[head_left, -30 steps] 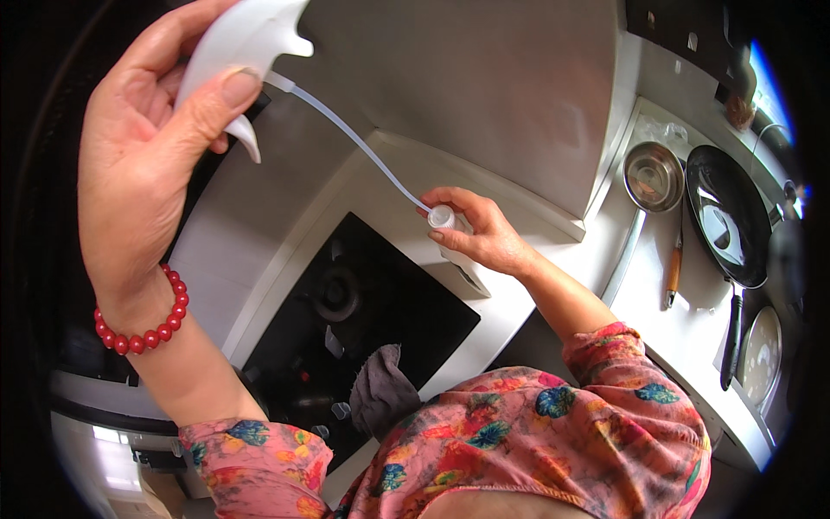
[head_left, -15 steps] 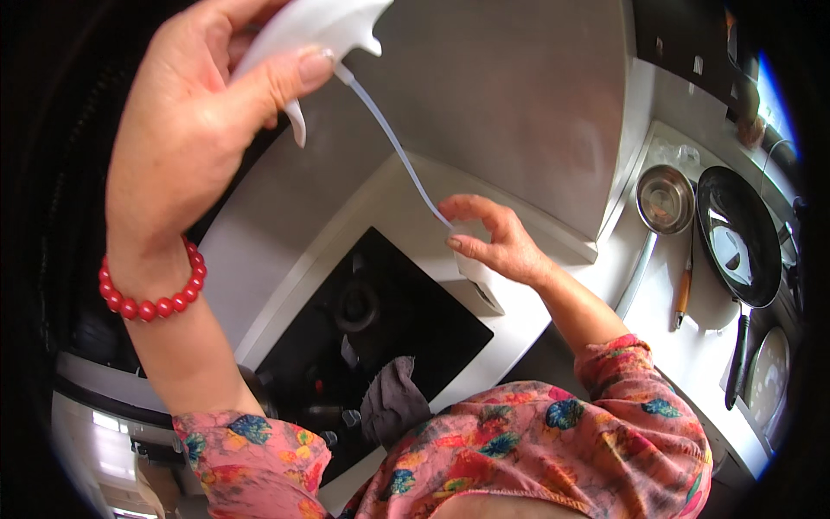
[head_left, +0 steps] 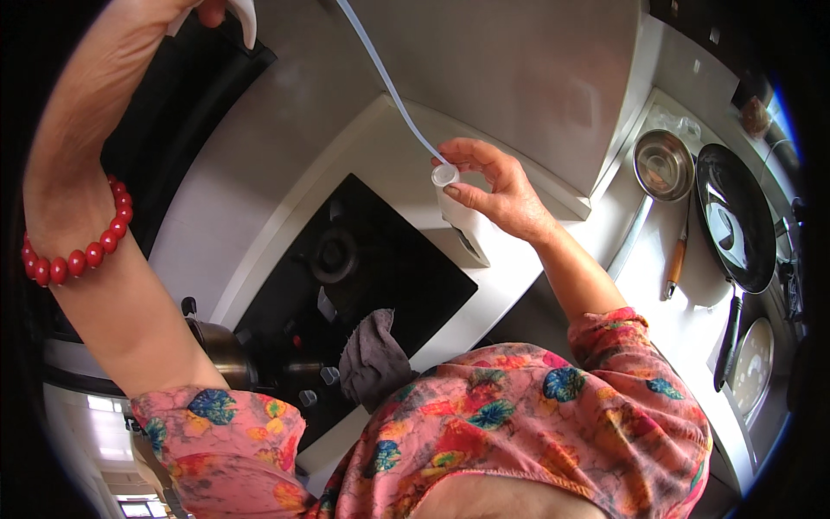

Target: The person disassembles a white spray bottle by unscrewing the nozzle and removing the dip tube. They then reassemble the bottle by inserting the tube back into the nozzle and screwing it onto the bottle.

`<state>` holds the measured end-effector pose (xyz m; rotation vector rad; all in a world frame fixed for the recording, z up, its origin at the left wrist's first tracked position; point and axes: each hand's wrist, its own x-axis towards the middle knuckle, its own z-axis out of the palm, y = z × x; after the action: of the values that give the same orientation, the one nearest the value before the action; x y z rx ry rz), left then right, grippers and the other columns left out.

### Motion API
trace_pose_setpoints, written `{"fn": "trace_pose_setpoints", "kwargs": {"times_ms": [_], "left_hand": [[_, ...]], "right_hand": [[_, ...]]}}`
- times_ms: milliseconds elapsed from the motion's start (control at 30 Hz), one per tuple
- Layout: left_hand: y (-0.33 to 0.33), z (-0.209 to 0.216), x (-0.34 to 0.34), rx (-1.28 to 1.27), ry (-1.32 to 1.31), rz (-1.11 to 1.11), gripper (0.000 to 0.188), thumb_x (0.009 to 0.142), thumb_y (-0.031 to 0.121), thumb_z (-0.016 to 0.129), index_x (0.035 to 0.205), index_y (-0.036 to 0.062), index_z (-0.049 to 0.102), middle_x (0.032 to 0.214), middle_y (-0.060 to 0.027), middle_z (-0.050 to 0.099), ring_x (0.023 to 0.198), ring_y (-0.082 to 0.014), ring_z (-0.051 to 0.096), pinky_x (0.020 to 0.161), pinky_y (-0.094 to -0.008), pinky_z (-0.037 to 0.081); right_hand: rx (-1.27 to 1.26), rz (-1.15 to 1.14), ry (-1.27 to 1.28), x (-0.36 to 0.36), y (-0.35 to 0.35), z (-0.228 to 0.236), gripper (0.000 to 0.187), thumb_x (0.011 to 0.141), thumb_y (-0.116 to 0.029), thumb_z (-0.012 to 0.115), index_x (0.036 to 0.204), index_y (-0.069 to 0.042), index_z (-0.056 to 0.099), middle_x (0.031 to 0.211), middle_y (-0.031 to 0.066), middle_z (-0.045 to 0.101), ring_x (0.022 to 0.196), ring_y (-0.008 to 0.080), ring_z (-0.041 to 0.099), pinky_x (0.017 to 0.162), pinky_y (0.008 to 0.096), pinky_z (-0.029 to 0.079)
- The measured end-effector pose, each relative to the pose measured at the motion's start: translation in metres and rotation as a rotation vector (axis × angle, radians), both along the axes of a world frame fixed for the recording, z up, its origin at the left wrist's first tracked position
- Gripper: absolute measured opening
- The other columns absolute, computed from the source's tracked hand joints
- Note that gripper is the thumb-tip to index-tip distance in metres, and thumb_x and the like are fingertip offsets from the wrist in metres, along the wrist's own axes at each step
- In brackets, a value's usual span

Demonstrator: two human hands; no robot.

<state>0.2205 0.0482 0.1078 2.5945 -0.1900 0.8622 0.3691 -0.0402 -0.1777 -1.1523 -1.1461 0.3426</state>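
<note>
High at the upper left, my left hand (head_left: 143,22) is partly cut off by the frame's top edge. It holds a white trigger spray head, of which only the curved trigger (head_left: 245,21) shows. From above, a thin translucent dip tube (head_left: 380,73) slants down to the right. Its lower end reaches the mouth of a white bottle (head_left: 459,216); whether the tip is inside or just behind the rim is hard to tell. My right hand (head_left: 497,186) is closed around the bottle's neck, thumb in front. The bottle stands tilted by the hob's far right corner.
Below lies a black hob (head_left: 389,251) with a grey cloth (head_left: 373,359) on its near edge. A metal pot (head_left: 220,350) sits beside my left forearm. On the right counter are a steel ladle (head_left: 664,164), a wooden-handled utensil (head_left: 676,264), a black frying pan (head_left: 735,216) and a lid (head_left: 752,368).
My left hand has moved up and left, carrying the spray head mostly out of view. The bottle and my right hand appear higher, and the bottle's open mouth now shows.
</note>
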Motion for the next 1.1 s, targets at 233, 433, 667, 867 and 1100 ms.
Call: {"fn": "trace_pose_setpoints", "kwargs": {"times_ms": [233, 433, 667, 867, 1100], "left_hand": [[0.003, 0.003, 0.001, -0.016, -0.012, 0.011, 0.029, 0.082, 0.005, 0.061, 0.107, -0.0069, 0.054, 0.087, -0.0076, 0.060, 0.064, -0.0076, 0.056, 0.050, -0.0176, 0.046], [0.009, 0.002, 0.004, -0.070, -0.012, 0.014, 0.026, 0.082, 0.005, 0.061, 0.105, -0.0070, 0.054, 0.085, -0.0076, 0.060, 0.061, -0.0080, 0.056, 0.048, -0.0179, 0.047], [0.036, -0.018, 0.019, -0.302, 0.008, 0.084, 0.024, 0.083, 0.005, 0.061, 0.103, -0.0071, 0.054, 0.083, -0.0076, 0.060, 0.057, -0.0085, 0.056, 0.044, -0.0182, 0.047], [0.146, -0.088, 0.054, -0.494, 0.259, 0.152, 0.037, 0.085, 0.019, 0.063, 0.114, -0.0018, 0.055, 0.092, -0.0058, 0.062, 0.073, -0.0091, 0.059, 0.050, -0.0183, 0.047], [0.193, -0.231, 0.084, -1.014, 0.449, 0.318, 0.030, 0.083, 0.015, 0.063, 0.106, -0.0024, 0.056, 0.092, -0.0085, 0.061, 0.071, -0.0156, 0.058, 0.046, -0.0257, 0.049]], "right_hand": [[0.030, -0.019, 0.035, 0.000, 0.000, -0.004, 0.044, 0.080, -0.014, 0.065, 0.119, 0.001, 0.051, 0.111, 0.0129, 0.059, 0.104, 0.0224, 0.054, 0.094, 0.0354, 0.041], [0.048, 0.014, 0.123, 0.003, -0.003, -0.002, 0.041, 0.085, -0.010, 0.063, 0.122, 0.000, 0.049, 0.109, 0.0108, 0.060, 0.104, 0.0188, 0.055, 0.095, 0.0340, 0.041], [0.071, -0.122, 0.216, 0.018, -0.015, 0.001, 0.034, 0.088, -0.012, 0.061, 0.118, 0.001, 0.051, 0.095, 0.0100, 0.064, 0.092, 0.0162, 0.060, 0.087, 0.0309, 0.046], [-0.173, -0.252, 0.340, 0.036, -0.017, -0.014, 0.031, 0.086, -0.011, 0.058, 0.113, 0.004, 0.054, 0.089, 0.0111, 0.064, 0.080, 0.0159, 0.060, 0.075, 0.0294, 0.049], [-0.438, -0.249, 0.410, 0.042, -0.018, -0.056, 0.035, 0.080, -0.009, 0.057, 0.111, 0.007, 0.053, 0.090, 0.0134, 0.063, 0.077, 0.0175, 0.059, 0.070, 0.0283, 0.049]]}}
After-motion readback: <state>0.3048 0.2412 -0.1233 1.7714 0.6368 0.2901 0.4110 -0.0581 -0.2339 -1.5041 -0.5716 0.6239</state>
